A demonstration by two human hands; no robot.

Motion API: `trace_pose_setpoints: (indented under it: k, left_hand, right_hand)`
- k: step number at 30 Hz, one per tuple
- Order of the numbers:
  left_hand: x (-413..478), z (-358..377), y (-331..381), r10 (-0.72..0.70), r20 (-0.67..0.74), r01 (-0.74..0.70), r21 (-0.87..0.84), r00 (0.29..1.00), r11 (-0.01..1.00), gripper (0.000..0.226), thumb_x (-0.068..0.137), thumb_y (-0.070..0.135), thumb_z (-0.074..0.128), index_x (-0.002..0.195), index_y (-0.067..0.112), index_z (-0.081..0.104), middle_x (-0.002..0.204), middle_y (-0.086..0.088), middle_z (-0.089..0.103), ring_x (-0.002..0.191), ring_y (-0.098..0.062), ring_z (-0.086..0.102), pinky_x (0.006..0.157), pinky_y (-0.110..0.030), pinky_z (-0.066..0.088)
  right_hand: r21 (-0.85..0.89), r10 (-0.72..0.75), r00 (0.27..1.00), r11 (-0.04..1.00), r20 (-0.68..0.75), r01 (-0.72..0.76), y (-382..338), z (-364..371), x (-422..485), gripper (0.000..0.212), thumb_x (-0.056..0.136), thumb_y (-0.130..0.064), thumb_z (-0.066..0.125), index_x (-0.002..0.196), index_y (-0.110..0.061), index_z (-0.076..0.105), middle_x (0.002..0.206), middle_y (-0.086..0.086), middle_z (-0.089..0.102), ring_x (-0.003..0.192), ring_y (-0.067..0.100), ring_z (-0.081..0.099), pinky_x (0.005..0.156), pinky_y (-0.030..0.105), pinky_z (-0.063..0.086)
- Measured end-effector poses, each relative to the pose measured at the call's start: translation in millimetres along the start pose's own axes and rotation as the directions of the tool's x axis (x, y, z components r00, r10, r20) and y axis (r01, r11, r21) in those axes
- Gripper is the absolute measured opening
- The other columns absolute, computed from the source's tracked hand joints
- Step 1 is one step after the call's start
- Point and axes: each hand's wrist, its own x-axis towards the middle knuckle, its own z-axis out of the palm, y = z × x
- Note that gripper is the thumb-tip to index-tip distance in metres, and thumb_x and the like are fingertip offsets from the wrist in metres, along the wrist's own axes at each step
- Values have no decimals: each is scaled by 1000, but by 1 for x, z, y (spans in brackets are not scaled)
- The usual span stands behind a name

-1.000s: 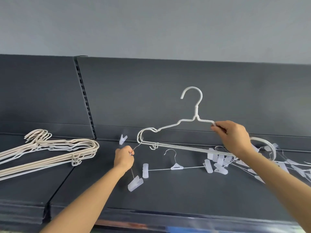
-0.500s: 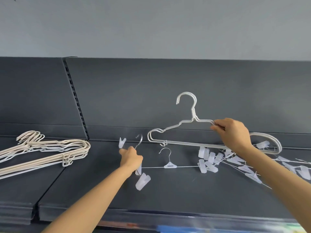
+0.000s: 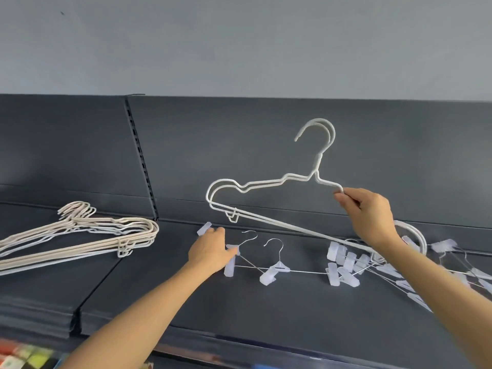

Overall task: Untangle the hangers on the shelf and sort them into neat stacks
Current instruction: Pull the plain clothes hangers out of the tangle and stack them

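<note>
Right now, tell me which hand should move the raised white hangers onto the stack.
Right, probably: the right hand grips the white hangers, while the left hand is busy holding a clip hanger.

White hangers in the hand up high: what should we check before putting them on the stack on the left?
1. Right hand pinches the white hangers: ok.
2. Both white hangers lined up together: ok.
3. Their low end free of the clip pile: cannot tell.
4. Left hand holds the small clip hanger on the shelf: ok.
5. Beige stack on the left lies tidy: ok.
</note>
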Motion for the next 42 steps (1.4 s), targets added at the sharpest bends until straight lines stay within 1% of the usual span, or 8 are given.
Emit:
trace_pose_setpoints:
  k: [4,13,22,26,29,32,36,42]
  left_hand:
    - [-13,-20,-36,-30,-103,28,-22,994,999,51,85,45,61,127,18,48,124,-3,51,110,-24,54,79,-37,50]
    - [-37,-78,-169,-99,-141,91,-67,985,994,75,72,50,73,131,15,44,130,-4,49,119,-23,49,92,-38,48]
    - [-58,-131,-319,-150,-159,137,-94,976,986,86,74,50,72,142,17,31,140,-5,41,127,-23,43,96,-36,43]
    - [-63,-143,-372,-160,-170,144,-102,972,984,81,78,52,67,142,15,34,140,-6,42,129,-22,41,103,-35,40]
    - [-60,-148,-392,-172,-190,148,-133,967,980,65,86,47,61,138,13,40,139,-7,42,127,-22,43,102,-33,39]
    - [-48,-152,-402,-170,-201,144,-136,965,980,60,90,41,58,138,10,41,139,-8,42,123,-23,47,100,-32,40]
    - [-27,-156,-407,-177,-183,157,-118,967,981,64,90,42,58,141,8,37,143,-8,40,127,-23,45,103,-33,38]
    - [22,-168,-418,-206,-36,201,-113,978,973,81,83,52,62,146,11,32,150,-7,34,136,-23,37,108,-34,33]
  right_hand:
    - [61,-28,995,998,93,23,-32,28,4,29,92,-26,56,73,-5,63,53,7,44,54,21,33,54,31,35]
    - [116,-74,986,992,147,57,-140,106,-7,31,91,-28,56,67,-9,58,50,3,39,53,20,31,51,30,29]
    - [135,-99,976,988,194,73,-241,189,-21,35,91,-22,56,57,-13,54,42,-8,40,46,14,35,52,31,34]
    - [154,-84,973,987,215,51,-273,225,-29,32,92,-22,56,64,-7,61,45,-5,48,46,18,42,54,32,39]
    - [193,-61,975,981,215,19,-290,245,-31,34,92,-23,54,64,-5,59,41,-2,47,47,27,49,49,31,35]
    - [253,-39,981,967,190,-11,-303,258,-24,36,92,-22,53,60,-5,57,40,-4,42,44,18,32,51,29,32]
    - [285,-36,981,958,193,-21,-309,274,-10,37,92,-22,54,58,-8,54,48,5,41,46,19,29,51,28,31]
    - [275,-54,979,961,199,-3,-305,298,19,38,92,-22,56,59,-4,55,42,-4,38,40,12,27,47,27,30]
